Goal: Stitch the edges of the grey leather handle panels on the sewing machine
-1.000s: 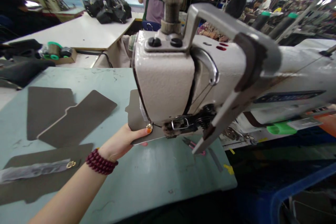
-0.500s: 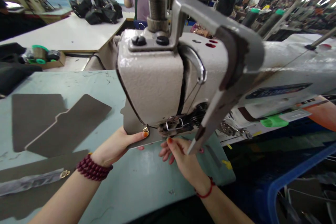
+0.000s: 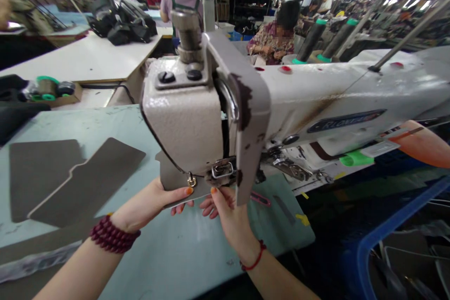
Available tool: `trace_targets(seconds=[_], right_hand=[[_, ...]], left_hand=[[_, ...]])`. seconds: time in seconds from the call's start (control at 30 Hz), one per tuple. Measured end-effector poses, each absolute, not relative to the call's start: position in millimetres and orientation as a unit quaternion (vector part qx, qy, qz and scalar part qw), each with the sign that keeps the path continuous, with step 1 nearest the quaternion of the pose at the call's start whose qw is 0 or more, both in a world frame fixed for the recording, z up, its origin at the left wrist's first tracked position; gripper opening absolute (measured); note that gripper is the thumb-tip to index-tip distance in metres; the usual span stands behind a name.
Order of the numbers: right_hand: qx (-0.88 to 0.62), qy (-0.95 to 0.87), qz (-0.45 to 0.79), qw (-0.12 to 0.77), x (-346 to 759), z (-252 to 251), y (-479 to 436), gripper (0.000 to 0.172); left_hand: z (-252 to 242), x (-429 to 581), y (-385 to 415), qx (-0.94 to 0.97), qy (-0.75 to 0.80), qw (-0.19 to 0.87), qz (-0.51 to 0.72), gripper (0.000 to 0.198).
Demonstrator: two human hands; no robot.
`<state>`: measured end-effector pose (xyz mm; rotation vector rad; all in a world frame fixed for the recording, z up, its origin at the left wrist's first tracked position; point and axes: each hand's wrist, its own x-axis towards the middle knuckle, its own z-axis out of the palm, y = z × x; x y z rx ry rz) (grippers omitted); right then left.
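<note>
My left hand (image 3: 152,202) pinches the near edge of a grey-brown leather piece (image 3: 172,182) that lies under the head of a white sewing machine (image 3: 197,117). A small gold clasp (image 3: 191,180) sits on that piece beside my thumb. My right hand (image 3: 225,211) is closed on the same piece's edge just below the presser foot area (image 3: 221,171). The needle is hidden behind the machine's head and a grey guard arm (image 3: 246,117).
Cut leather panels (image 3: 70,178) lie on the pale green table (image 3: 176,248) at left, with a plastic-wrapped strip (image 3: 35,260) nearer me. Thread spools in a box (image 3: 49,89) and black bags (image 3: 119,23) sit behind. Other people work farther back. A blue bin (image 3: 386,253) is at lower right.
My right hand came in from below and took the leather piece's edge beside my left hand. My view shifted, so the machine head appears further left.
</note>
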<state>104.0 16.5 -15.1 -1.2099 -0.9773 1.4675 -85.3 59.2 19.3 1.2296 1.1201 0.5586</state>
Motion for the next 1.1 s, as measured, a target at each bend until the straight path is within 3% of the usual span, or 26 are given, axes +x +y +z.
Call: trace_targets(seconds=[0.5, 0.77, 1.1], right_hand=[[-0.518, -0.344, 0.580, 0.526, 87.1, -21.6, 19.4, 0.050], [-0.542, -0.319, 0.585, 0.512, 77.5, -16.7, 20.7, 0.046], [-0.563, -0.351, 0.555, 0.502, 74.3, -17.5, 21.3, 0.042]], left_hand=[[30.7, -77.8, 59.8, 0.526, 0.528, 0.615, 0.257, 0.032], [16.4, -87.7, 64.9, 0.553, 0.551, 0.571, 0.255, 0.025], [6.6, -84.0, 47.1, 0.556, 0.551, 0.540, 0.310, 0.031]])
